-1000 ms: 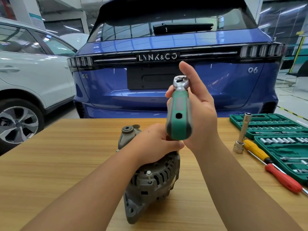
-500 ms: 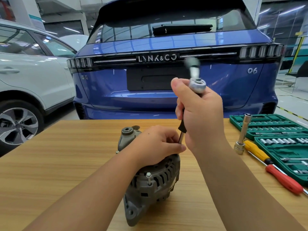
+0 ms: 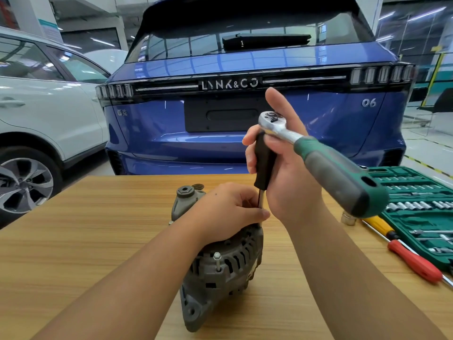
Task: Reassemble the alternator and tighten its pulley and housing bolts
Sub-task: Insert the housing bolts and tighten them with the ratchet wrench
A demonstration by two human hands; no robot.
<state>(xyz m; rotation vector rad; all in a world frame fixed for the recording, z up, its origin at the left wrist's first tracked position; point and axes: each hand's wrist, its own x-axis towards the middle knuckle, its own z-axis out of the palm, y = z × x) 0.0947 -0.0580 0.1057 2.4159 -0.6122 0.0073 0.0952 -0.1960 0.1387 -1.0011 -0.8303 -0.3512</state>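
A grey alternator (image 3: 220, 273) stands on edge on the wooden table (image 3: 85, 241), with one housing bolt (image 3: 217, 257) sticking up from its finned shell. My left hand (image 3: 228, 209) lies over its top, and the fingers pinch the thin metal shaft of a black-handled extension (image 3: 263, 163) that stands upright on it. My right hand (image 3: 282, 168) grips that black handle, index finger raised. A ratchet (image 3: 328, 163) with a chrome head and green-grey handle sits on the handle's top and points right, toward me.
An open green socket set case (image 3: 421, 212) lies at the table's right edge. Next to it lie a yellow-and-red screwdriver (image 3: 407, 253) and a chrome socket (image 3: 348, 218). Beyond the table's far edge a blue car (image 3: 171, 123) is parked, with a white car (image 3: 44, 114) at left.
The ratchet handle has swung round from pointing toward me to pointing right. My right hand stayed on the black handle, and my left hand kept its place on the alternator.
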